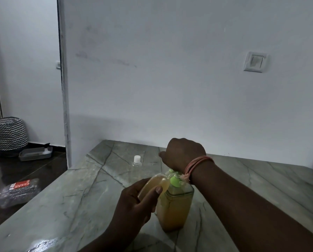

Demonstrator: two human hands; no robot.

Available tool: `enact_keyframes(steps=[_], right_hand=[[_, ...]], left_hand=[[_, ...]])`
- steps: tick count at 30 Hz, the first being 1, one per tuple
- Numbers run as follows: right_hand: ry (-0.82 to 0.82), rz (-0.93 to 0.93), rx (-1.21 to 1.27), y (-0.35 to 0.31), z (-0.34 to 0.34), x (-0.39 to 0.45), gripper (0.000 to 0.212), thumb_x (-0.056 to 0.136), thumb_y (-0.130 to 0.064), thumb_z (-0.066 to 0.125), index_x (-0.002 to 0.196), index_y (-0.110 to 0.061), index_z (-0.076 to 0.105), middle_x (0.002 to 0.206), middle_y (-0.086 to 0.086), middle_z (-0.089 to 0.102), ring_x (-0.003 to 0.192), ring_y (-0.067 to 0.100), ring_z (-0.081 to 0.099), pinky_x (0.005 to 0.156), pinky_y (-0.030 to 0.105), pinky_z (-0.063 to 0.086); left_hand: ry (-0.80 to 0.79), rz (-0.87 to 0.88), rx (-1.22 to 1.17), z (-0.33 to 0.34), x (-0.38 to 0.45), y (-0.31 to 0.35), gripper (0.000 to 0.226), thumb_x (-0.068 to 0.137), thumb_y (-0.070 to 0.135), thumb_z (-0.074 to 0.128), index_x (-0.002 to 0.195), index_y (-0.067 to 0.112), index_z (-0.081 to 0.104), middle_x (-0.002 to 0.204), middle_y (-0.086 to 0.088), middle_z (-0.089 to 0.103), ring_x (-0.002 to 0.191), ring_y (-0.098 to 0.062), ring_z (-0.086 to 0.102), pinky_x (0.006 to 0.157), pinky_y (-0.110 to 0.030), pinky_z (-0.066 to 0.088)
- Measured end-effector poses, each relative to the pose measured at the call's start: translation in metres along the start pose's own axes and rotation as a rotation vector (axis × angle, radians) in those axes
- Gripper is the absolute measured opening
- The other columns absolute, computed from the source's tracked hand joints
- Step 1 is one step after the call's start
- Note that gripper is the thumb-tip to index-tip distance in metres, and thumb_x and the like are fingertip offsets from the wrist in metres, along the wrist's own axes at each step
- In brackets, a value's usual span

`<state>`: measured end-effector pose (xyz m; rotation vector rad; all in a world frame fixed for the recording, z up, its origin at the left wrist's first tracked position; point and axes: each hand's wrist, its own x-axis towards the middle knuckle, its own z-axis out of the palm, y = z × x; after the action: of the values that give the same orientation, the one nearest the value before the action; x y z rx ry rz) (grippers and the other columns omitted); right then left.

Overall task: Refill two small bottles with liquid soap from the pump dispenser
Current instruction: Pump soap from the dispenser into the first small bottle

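The white wall (pixel 170 70) fills most of what I see, with a light switch (pixel 255 62) set into it at the right. Below it runs the grey-green veined stone worktop (pixel 79 197) where I am working.

On the worktop, close in front of me, stands the pump dispenser (pixel 175 206), a clear squarish bottle holding amber liquid soap nearly to its shoulder, with a bright green pump head on top. My right hand (pixel 183 153) is over that pump head, wrist bent down above it; from here I see only the back of the hand, with the thumb sticking out to the left, so I cannot tell how the grip is set. A pink cord (pixel 197 164) circles that wrist.

My left hand (pixel 133 204) has its grip curled round the first small bottle (pixel 154 186), thumb across its side. I hold it tilted, its upper end right beside the green pump head, touching or nearly so. It shows amber soap inside.

The second small bottle (pixel 136 163) stands upright farther back on the worktop, apart from the dispenser. It is clear with a white cap on, and it looks to hold no soap.

On the dark floor at the left are a zigzag-patterned basket (pixel 10 133), a grey tray (pixel 35 153) beside it, and a plastic-wrapped pack (pixel 19 191) nearer to me.
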<state>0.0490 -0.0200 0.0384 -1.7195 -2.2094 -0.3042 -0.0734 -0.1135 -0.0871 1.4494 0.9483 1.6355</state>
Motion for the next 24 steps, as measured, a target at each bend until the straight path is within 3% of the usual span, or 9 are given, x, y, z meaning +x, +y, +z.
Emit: enact_keyframes(steps=[3, 7, 12, 15, 19, 21, 24], right_hand=[[-0.022, 0.086, 0.175, 0.003, 0.009, -0.002, 0.036, 0.086, -0.047, 0.049, 0.067, -0.016, 0.051, 0.085, 0.004, 0.065, 0.077, 0.025, 0.059, 0.067, 0.031, 0.043], [-0.102, 0.134, 0.252, 0.009, 0.016, 0.001, 0.034, 0.085, -0.045, 0.05, 0.066, -0.018, 0.054, 0.072, 0.001, 0.059, 0.073, 0.024, 0.059, 0.069, 0.032, 0.048], [-0.107, 0.086, 0.133, 0.005, 0.009, 0.003, 0.032, 0.084, -0.046, 0.05, 0.066, -0.02, 0.051, 0.073, -0.001, 0.057, 0.076, 0.023, 0.059, 0.067, 0.03, 0.044], [-0.031, 0.016, 0.035, 0.001, 0.001, 0.005, 0.033, 0.085, -0.047, 0.051, 0.07, -0.018, 0.049, 0.083, 0.0, 0.063, 0.077, 0.023, 0.058, 0.068, 0.03, 0.043], [-0.097, 0.1, 0.237, 0.006, 0.013, 0.003, 0.037, 0.086, -0.049, 0.051, 0.066, -0.018, 0.052, 0.071, -0.001, 0.057, 0.073, 0.022, 0.058, 0.069, 0.032, 0.047], [-0.135, 0.118, 0.248, 0.008, 0.015, 0.003, 0.036, 0.086, -0.049, 0.051, 0.066, -0.02, 0.052, 0.072, -0.001, 0.058, 0.076, 0.023, 0.059, 0.074, 0.033, 0.05], [-0.126, 0.1, 0.197, 0.007, 0.014, 0.004, 0.034, 0.085, -0.048, 0.051, 0.067, -0.02, 0.053, 0.073, -0.001, 0.059, 0.075, 0.022, 0.06, 0.069, 0.031, 0.048]], left_hand=[[0.002, -0.011, 0.008, -0.002, 0.001, -0.002, 0.035, 0.074, 0.055, 0.07, 0.102, 0.035, 0.075, 0.057, -0.006, 0.06, 0.045, -0.018, 0.048, 0.041, -0.026, 0.039], [-0.013, -0.008, 0.03, -0.001, 0.002, -0.003, 0.032, 0.075, 0.057, 0.068, 0.101, 0.039, 0.073, 0.058, -0.004, 0.062, 0.045, -0.016, 0.049, 0.04, -0.026, 0.039], [-0.014, 0.0, 0.019, -0.001, 0.0, -0.001, 0.031, 0.075, 0.056, 0.068, 0.098, 0.036, 0.074, 0.057, -0.004, 0.06, 0.043, -0.014, 0.046, 0.039, -0.024, 0.037], [-0.006, 0.001, 0.016, -0.001, 0.001, -0.003, 0.03, 0.075, 0.056, 0.069, 0.099, 0.038, 0.073, 0.058, -0.006, 0.06, 0.043, -0.016, 0.047, 0.039, -0.024, 0.037], [-0.011, 0.006, 0.044, -0.002, 0.004, -0.005, 0.03, 0.076, 0.056, 0.068, 0.099, 0.038, 0.073, 0.059, -0.007, 0.062, 0.043, -0.015, 0.049, 0.039, -0.025, 0.038], [-0.01, 0.009, 0.041, -0.002, 0.003, -0.005, 0.029, 0.076, 0.055, 0.068, 0.099, 0.038, 0.073, 0.059, -0.007, 0.062, 0.042, -0.015, 0.048, 0.038, -0.024, 0.038], [-0.011, 0.002, 0.035, -0.001, 0.003, -0.005, 0.031, 0.076, 0.056, 0.068, 0.1, 0.037, 0.073, 0.059, -0.006, 0.061, 0.044, -0.017, 0.048, 0.039, -0.025, 0.038]])
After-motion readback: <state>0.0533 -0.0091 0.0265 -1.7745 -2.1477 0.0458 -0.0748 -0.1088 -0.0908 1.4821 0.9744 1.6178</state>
